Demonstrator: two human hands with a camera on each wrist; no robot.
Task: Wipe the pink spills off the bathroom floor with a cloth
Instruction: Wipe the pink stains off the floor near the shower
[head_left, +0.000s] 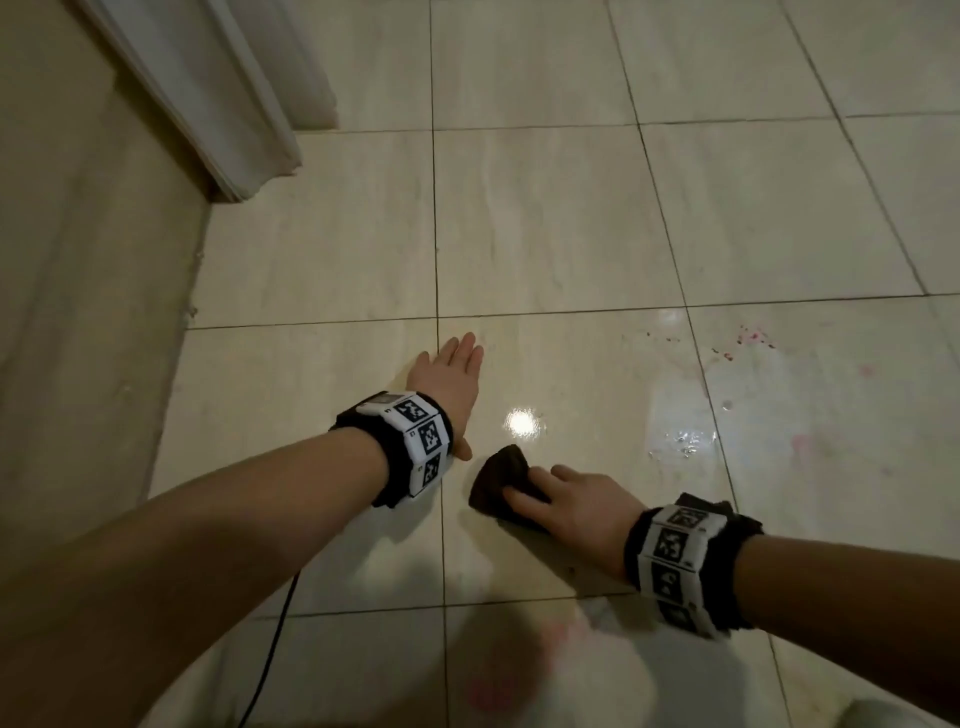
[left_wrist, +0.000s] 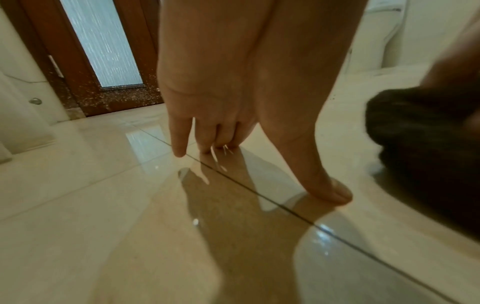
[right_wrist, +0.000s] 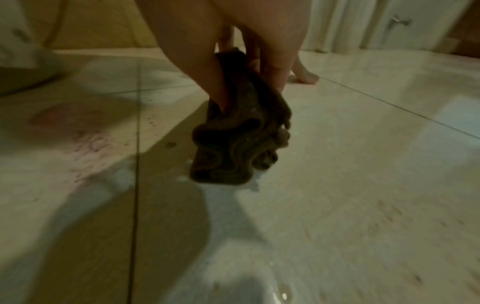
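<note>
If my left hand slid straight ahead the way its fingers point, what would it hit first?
Nothing close, it seems. The left hand rests open on the floor, fingers pointing up the head view over bare tile. The wrist view suggests the wooden door lies roughly beyond, though depth and exact line are unclear.

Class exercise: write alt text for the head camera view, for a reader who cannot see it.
Seen from above, a person's right hand grips a dark cloth on a glossy beige tiled floor, while the left hand rests flat on the tiles. Pink spills speckle the wet tiles to the right.
</note>
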